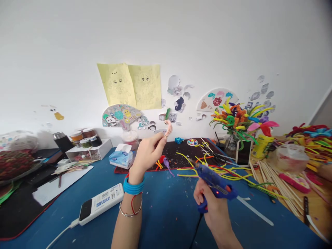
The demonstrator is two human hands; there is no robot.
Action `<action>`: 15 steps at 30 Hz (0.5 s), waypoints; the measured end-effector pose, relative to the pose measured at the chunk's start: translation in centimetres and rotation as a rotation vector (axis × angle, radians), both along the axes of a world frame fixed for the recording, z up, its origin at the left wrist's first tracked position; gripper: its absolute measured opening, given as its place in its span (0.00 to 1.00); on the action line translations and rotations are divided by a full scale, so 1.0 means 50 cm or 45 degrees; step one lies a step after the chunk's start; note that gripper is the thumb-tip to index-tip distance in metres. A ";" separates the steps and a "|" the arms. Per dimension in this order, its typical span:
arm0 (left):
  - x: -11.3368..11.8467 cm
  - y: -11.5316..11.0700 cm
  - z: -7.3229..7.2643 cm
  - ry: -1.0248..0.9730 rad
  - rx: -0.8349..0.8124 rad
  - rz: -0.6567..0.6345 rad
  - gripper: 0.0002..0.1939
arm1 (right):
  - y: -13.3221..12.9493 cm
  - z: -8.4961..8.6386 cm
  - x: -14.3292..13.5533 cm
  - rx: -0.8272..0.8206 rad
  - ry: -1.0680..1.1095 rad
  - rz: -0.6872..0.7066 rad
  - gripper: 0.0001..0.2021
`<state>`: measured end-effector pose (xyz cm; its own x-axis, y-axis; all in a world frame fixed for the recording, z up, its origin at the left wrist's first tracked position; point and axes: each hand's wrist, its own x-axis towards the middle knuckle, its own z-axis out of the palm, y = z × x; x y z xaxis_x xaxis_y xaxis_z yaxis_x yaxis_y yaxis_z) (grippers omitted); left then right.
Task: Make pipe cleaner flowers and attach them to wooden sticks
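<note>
My left hand (148, 154) is raised over the table, with thumb and fingers pinched on the lower end of a curved, ribbed pink pipe cleaner piece (169, 128). A small green shape (168, 113) shows just above it; I cannot tell whether the two are joined. Wrapped round the grip of a blue hot glue gun (214, 180) is my right hand (211, 202). The gun's nozzle points up and to the left, apart from the pink piece. A red light glows on its side, and a translucent glue stick (256, 211) sticks out of the back.
Yellow pipe cleaners (220, 170) lie across the dark mat beyond the glue gun. At the right stand a pipe cleaner bouquet (233, 121), a phone (243, 152) and wooden sticks (277, 186). A white power bank (101, 204) and a tissue pack (121, 156) are at left.
</note>
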<state>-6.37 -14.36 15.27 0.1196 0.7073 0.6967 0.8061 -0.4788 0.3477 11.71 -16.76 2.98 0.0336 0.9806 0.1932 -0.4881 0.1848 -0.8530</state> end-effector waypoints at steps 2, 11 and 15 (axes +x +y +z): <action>-0.009 -0.007 0.004 -0.069 -0.011 -0.015 0.14 | 0.003 0.027 0.000 -0.021 0.080 0.092 0.13; 0.044 -0.023 -0.032 -0.395 -0.363 -0.528 0.16 | -0.015 -0.006 0.004 -0.009 0.008 -0.062 0.15; 0.091 -0.007 -0.149 -0.889 -0.510 -0.776 0.15 | -0.036 -0.040 0.019 0.101 -0.404 -0.479 0.13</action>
